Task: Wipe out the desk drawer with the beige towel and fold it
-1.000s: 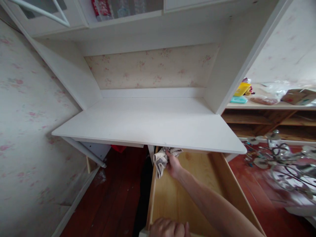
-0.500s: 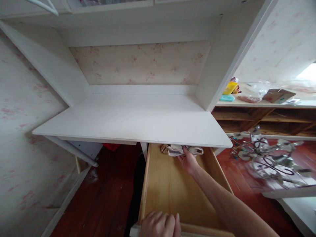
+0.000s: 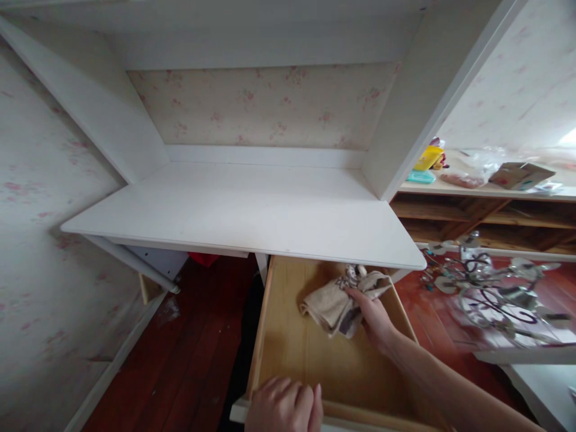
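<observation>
Inside the pulled-out wooden drawer [image 3: 288, 336], my right hand [image 3: 371, 315] is closed around a crumpled beige cloth [image 3: 330, 303] with dark markings. The cloth hangs over the drawer's bottom, close to the right side wall and in front of the desk edge. My left hand [image 3: 285, 405] is closed over the drawer's front panel [image 3: 351, 414], at its left part. Its fingertips are hidden behind that panel. The drawer sits beneath the right half of a white desk [image 3: 252, 207].
A chandelier [image 3: 495, 288] with curved arms and glass parts lies on the red-brown floor at right. Behind it stands a low shelf [image 3: 495, 213] bearing a yellow item [image 3: 428, 157], plastic bags and a cardboard box [image 3: 519, 175]. Floral-papered wall [image 3: 49, 270] borders the desk's left side.
My right hand has drawn the cloth from the back of the drawer, under the desk edge, forward and slightly right. My left hand stays on the drawer front. The view has tilted slightly down.
</observation>
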`<state>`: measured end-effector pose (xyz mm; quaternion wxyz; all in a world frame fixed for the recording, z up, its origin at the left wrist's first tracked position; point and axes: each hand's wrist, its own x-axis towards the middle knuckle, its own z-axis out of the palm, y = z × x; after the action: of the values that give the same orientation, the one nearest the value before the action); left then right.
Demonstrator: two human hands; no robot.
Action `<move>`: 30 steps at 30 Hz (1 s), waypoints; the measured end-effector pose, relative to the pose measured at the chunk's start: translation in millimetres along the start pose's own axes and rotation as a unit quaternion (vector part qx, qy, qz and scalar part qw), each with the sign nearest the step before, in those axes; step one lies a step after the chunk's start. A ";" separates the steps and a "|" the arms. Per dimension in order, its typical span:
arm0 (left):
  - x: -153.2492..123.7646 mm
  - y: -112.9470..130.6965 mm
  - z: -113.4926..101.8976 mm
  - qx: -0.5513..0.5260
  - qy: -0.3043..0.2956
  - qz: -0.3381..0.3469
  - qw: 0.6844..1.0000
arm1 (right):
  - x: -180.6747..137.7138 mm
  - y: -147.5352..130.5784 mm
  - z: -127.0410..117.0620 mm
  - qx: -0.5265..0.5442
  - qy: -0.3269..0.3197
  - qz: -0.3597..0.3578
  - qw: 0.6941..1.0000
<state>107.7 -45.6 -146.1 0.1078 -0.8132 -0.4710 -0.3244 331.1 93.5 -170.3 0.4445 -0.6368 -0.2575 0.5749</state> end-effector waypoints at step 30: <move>1.1 2.4 -4.6 -0.004 -0.039 -0.003 0.999 | 26.7 -51.0 -61.2 -0.807 -0.211 -0.336 0.438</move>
<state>108.1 -48.3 -141.5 0.0852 -0.8245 -0.4757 -0.2944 404.8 123.4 -143.2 -0.1800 -0.4292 -0.8846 0.0291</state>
